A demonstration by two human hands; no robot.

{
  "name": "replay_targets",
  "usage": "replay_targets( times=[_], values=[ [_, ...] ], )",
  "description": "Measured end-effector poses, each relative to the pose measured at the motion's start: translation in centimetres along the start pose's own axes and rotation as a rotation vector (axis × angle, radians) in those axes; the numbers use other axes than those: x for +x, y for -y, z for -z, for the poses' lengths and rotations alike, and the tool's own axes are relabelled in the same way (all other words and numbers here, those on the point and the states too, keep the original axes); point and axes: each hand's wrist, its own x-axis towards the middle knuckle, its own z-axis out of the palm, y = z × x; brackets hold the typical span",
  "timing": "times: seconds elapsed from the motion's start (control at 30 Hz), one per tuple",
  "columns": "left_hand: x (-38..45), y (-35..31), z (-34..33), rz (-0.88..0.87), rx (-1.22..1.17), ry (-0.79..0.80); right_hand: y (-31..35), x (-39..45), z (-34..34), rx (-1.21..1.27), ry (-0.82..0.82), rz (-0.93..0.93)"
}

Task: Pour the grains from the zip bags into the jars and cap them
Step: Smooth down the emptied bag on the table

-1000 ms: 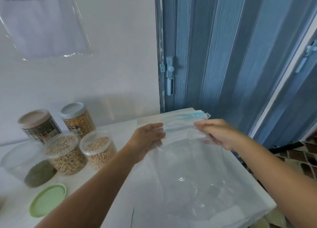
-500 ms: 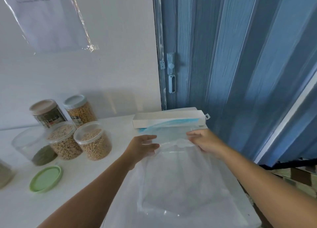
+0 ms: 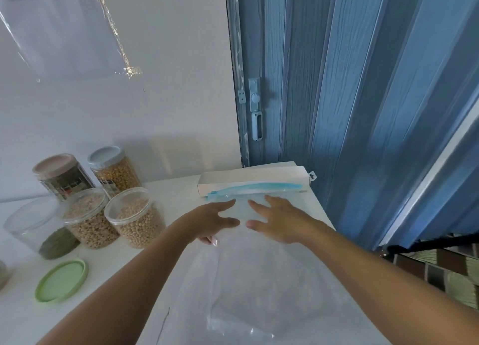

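Since a moment ago we have let go of the clear, empty zip bag [image 3: 259,280], now flat on the white surface [image 3: 155,261] beneath both released hands, left hand [image 3: 211,221] and right hand [image 3: 278,221], its blue zip edge against the long white cardboard box [image 3: 248,181], jars left.

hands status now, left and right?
Left hand: open, fingers flat on the empty zip bag.
Right hand: open, flat on the same bag.
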Motion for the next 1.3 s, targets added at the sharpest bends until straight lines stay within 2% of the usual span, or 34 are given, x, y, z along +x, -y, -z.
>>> replay_targets(
  times=[0.07,0.17,0.23,0.33,0.43,0.63,0.77,0.93,1.17,1.3],
  values=[
    [0.0,0.1,1.7,0.02,0.147,-0.039,-0.4,0.4,-1.2,-0.021,0.064,-0.019],
    [1.8,0.7,3.1,-0.039,0.518,-0.306,-0.7,1.0,-2.2,-0.066,0.078,-0.04],
    [3.7,0.8,3.0,-0.11,0.586,-0.401,-0.5,1.2,-2.4,-0.082,0.088,-0.046],
    [6.4,0.7,2.6,-0.191,0.637,-0.426,-0.5,1.4,-2.6,-0.08,0.095,-0.054],
    [8.1,0.8,2.4,-0.202,0.566,-0.406,-0.5,1.5,-2.8,-0.076,0.094,-0.063],
    [9.4,1.0,3.1,-0.242,0.176,-0.495,-0.5,2.0,-2.8,-0.08,0.106,-0.076],
    [9.0,0.5,4.5,-0.303,0.106,-0.526,-0.4,2.4,-2.4,-0.07,0.118,-0.079],
    [7.7,1.2,3.5,-0.359,0.131,-0.503,-0.1,3.3,-2.0,-0.039,0.096,-0.071],
    [7.4,2.7,0.9,-0.306,0.138,-0.429,-0.7,3.1,-1.7,0.062,0.027,-0.037],
    [6.5,2.4,1.0,-0.307,0.199,-0.408,-0.4,2.4,-0.2,0.111,-0.108,0.012]
  ],
)
